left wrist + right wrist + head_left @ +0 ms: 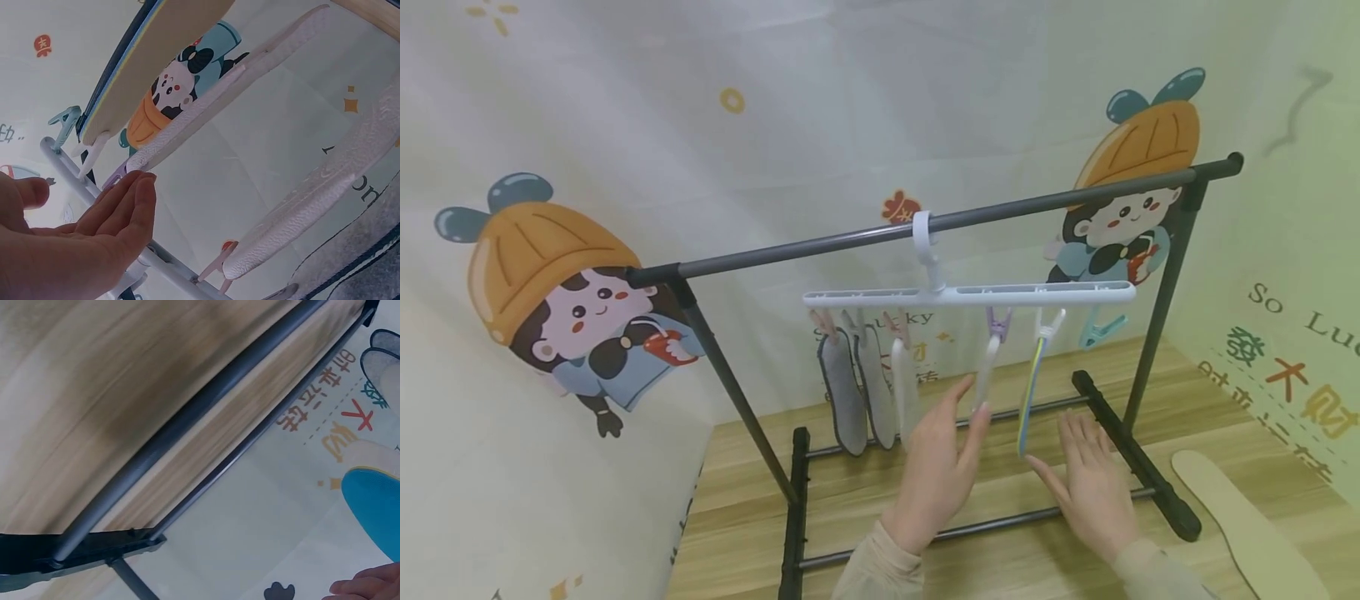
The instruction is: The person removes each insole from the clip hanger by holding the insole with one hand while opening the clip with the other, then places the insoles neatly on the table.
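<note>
A white hanger hangs from the rack's bar with insoles clipped below it. My left hand is beside a white insole held by a purple clip; its fingers look fairly straight, and I cannot tell whether they touch it. My right hand is spread, its thumb near the lower tip of a thin blue-and-yellow insole, which hangs from a white clip. The right wrist view shows that insole's blue face. Further left hang a white insole and two grey insoles.
A turquoise clip at the hanger's right end holds nothing. The black rack stands on a wood-patterned surface. One loose pale insole lies right of the rack. A printed cloth hangs behind.
</note>
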`<state>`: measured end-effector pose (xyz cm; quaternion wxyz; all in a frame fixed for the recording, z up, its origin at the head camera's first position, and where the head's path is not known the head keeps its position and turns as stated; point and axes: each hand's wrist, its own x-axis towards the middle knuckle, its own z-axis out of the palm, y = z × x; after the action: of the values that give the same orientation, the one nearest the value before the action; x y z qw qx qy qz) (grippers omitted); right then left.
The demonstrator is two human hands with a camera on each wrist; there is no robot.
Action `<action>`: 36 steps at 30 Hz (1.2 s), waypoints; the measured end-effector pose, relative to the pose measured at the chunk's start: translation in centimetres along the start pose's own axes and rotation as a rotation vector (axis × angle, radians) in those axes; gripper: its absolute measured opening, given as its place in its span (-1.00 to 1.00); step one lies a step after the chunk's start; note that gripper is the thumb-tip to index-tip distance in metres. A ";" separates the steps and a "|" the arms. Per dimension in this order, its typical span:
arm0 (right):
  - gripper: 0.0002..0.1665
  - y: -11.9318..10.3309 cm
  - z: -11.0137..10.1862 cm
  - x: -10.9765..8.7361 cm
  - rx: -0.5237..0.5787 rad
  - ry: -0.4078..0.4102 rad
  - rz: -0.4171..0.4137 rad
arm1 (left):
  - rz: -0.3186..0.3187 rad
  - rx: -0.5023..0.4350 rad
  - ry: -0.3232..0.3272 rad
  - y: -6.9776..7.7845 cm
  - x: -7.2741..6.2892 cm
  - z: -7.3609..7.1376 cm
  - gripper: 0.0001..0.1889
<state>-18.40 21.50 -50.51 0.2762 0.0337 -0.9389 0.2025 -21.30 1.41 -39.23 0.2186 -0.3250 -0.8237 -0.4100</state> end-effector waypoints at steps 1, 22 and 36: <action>-0.10 -0.1 0.1 0.2 0.004 0.010 -0.004 | 0.008 0.000 -0.002 0.1 0.2 0.0 -0.53; -0.07 -0.9 1.0 2.1 -0.017 0.040 -0.084 | 0.094 0.057 -0.102 1.3 3.4 1.1 -0.49; -0.07 -0.6 1.6 2.6 -0.079 0.028 -0.133 | 0.034 0.058 -0.154 2.2 4.8 1.7 -0.47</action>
<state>-21.30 20.43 -50.11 0.3034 0.0824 -0.9378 0.1470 -23.25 5.53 -36.01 0.1709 -0.3629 -0.8439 -0.3562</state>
